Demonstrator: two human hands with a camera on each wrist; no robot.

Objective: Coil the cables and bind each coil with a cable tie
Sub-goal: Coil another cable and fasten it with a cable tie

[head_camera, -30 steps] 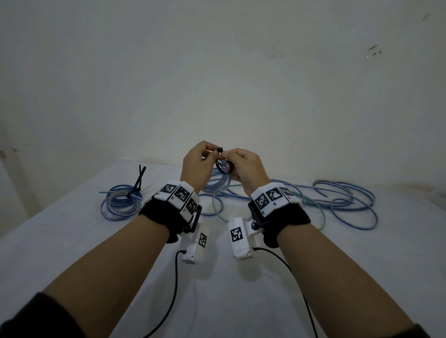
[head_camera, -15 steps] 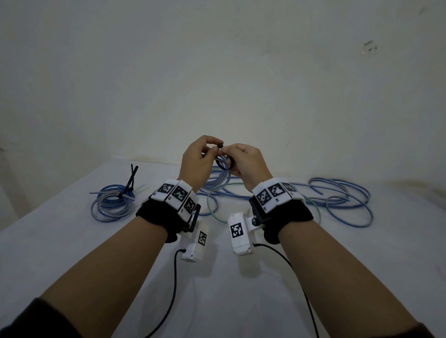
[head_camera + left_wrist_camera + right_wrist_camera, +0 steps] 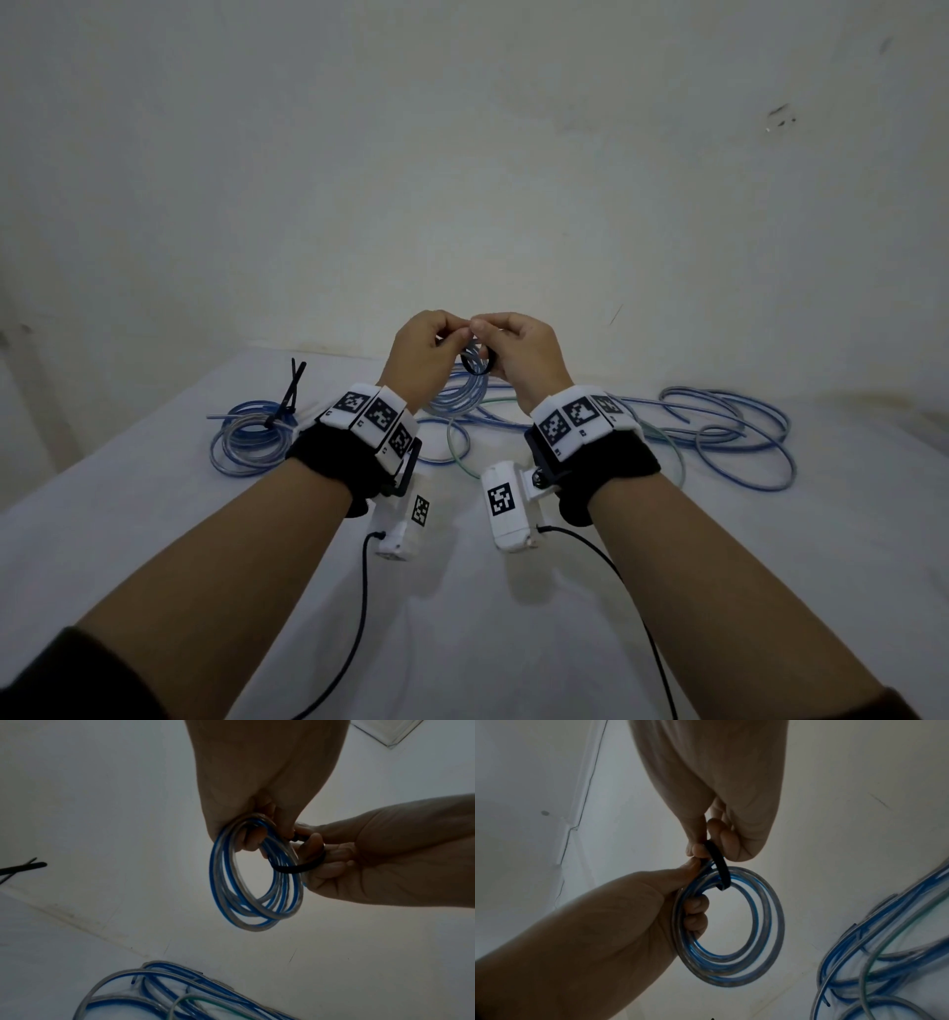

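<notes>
A small coil of blue and clear cable hangs in the air above the white table. My left hand grips the coil's top, with fingers curled through it and the thumb pressed on its strands. A black cable tie loops loosely around those strands. My right hand pinches the tie at its top, fingertips meeting the left hand's. The tie's head is hidden between the fingertips.
A bound blue coil with a black tie sticking up lies at the table's left. Loose blue cables and a green one sprawl behind and right of my hands. A wall stands close behind.
Both hands stayed together around the coil and rose slightly. The tie's head, visible between the fingertips earlier, is now covered by them.
</notes>
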